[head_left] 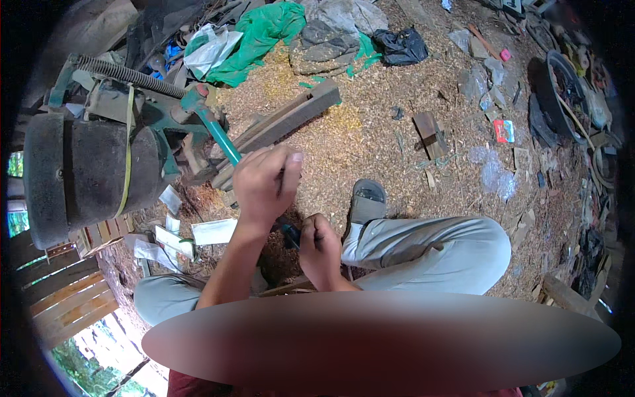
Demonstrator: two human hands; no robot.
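Observation:
A long green bar (221, 137) slants down from a red-and-green head (194, 100) beside a machine with a large dark drum (99, 172). My left hand (266, 182) is wrapped round the bar, knuckles up. Below and nearer to me, my right hand (320, 248) is closed at the dark lower end (288, 235) of what looks like the same bar. Its palm side is hidden. Whether the head is fixed to the machine or only rests against it, I cannot tell. A coarse threaded or coiled rod (129, 75) lies above the drum, and a yellow strap (127, 149) runs across it.
Wooden beams (291, 119) lie on sawdust ahead of my hands. Green sheeting (268, 40) and a black plastic bag (401, 46) are beyond. A wood block (430, 135) and a black tub (567, 96) are to the right. White pieces (213, 231) lie near my left forearm.

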